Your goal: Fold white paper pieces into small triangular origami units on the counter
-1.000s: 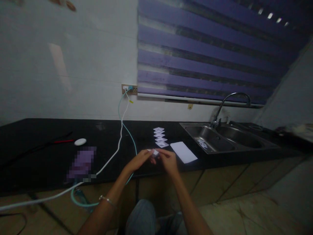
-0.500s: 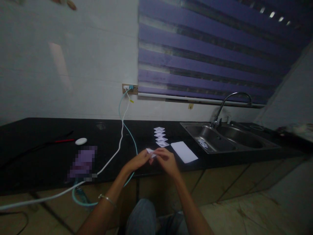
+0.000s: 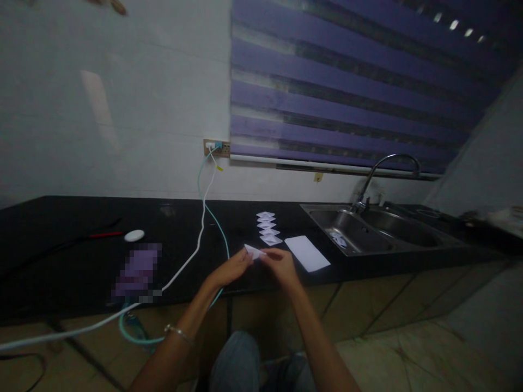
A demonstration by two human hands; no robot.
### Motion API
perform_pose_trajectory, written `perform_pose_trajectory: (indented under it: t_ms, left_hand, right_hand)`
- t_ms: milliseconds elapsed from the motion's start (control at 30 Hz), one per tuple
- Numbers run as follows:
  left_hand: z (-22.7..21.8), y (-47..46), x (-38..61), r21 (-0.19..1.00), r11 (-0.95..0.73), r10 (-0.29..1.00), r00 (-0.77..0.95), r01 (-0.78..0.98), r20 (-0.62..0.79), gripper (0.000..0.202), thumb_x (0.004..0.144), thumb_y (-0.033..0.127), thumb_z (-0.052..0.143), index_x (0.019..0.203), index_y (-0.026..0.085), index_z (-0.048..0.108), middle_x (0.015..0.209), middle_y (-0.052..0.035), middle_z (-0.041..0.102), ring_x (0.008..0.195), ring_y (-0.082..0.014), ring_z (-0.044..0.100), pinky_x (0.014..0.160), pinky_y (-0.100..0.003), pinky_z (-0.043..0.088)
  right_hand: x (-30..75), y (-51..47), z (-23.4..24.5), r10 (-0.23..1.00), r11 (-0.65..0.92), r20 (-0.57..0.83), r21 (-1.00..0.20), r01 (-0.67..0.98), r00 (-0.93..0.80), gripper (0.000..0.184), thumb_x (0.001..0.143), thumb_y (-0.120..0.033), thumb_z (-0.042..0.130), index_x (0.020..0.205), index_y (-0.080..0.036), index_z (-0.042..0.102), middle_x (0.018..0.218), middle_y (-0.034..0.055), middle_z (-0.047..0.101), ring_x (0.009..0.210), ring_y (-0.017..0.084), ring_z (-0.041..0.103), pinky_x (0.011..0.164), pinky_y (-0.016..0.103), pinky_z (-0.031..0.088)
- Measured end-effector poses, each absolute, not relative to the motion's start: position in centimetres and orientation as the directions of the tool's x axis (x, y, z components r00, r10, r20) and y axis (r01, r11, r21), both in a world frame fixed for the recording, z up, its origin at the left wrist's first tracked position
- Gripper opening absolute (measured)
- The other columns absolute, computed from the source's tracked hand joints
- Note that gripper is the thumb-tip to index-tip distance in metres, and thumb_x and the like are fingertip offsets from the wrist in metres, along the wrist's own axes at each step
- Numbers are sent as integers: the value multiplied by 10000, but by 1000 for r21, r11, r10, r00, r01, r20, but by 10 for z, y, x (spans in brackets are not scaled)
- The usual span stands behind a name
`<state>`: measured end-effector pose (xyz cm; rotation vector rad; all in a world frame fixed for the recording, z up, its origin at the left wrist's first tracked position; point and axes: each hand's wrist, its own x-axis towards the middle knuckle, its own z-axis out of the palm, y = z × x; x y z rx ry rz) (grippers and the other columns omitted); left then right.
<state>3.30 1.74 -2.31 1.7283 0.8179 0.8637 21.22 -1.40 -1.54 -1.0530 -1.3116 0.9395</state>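
Note:
A small folded white paper (image 3: 254, 252) is pinched between both hands above the counter's front edge. My left hand (image 3: 236, 265) grips its left side, fingers closed. On its right side, my right hand (image 3: 281, 265) holds the paper between thumb and fingers. Just beyond the hands, several folded paper pieces (image 3: 269, 238) lie in an overlapping column. To their right rests a flat white sheet of paper (image 3: 307, 254), perhaps a stack.
A double sink (image 3: 347, 247) with a tall faucet (image 3: 370, 179) is set in the black counter (image 3: 81, 218) on the right. White and teal cables (image 3: 200, 239) cross from a wall socket (image 3: 216, 147). A white oval object (image 3: 134, 236) lies left.
The right fingers have shifted slightly right, and more of the folded paper shows between the hands. The other things stay where they were.

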Motion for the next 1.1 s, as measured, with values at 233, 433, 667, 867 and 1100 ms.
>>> perform_pose_trajectory:
  t_ms: [233, 433, 667, 867, 1100]
  left_hand:
    - [-19, 14, 33, 915, -345, 840, 503, 210, 201, 389, 906, 493, 374, 1034, 159, 525, 986, -53, 588, 897, -177, 528, 873, -314, 423]
    - [-23, 17, 33, 891, -383, 835, 504, 242, 222, 362, 912, 469, 367, 1023, 165, 529, 973, -48, 591, 889, -173, 527, 868, -308, 425]
    - [-23, 13, 32, 859, -417, 836, 496, 295, 236, 319, 911, 420, 379, 1032, 174, 541, 984, -54, 609, 903, -187, 541, 890, -330, 430]
    - [-24, 15, 30, 851, -446, 814, 521, 277, 257, 345, 913, 427, 360, 1060, 179, 548, 1048, -62, 610, 953, -195, 533, 922, -337, 417]
    - [-24, 15, 31, 845, -418, 845, 484, 333, 227, 418, 905, 515, 338, 971, 160, 550, 886, -33, 594, 817, -166, 528, 789, -294, 440]
  right_hand:
    - [214, -15, -16, 960, 274, 277, -960, 59, 53, 322, 715, -411, 705, 890, -145, 744, 818, 85, 731, 766, 221, 657, 722, 331, 493]
    - [214, -12, -20, 953, 288, 295, -953, 96, 71, 315, 677, -394, 734, 873, -148, 747, 851, 105, 735, 807, 249, 667, 761, 360, 494]
    - [211, -16, -16, 951, 285, 299, -947, 149, 78, 287, 684, -386, 721, 835, -143, 742, 792, 93, 731, 732, 231, 665, 675, 326, 498]
    - [211, -16, -15, 947, 300, 312, -943, 143, 72, 249, 677, -350, 727, 811, -140, 735, 778, 85, 728, 721, 216, 661, 677, 311, 495]
    - [211, -13, -21, 947, 297, 308, -948, 118, 89, 239, 682, -334, 721, 816, -136, 729, 783, 89, 725, 724, 218, 661, 674, 312, 497]
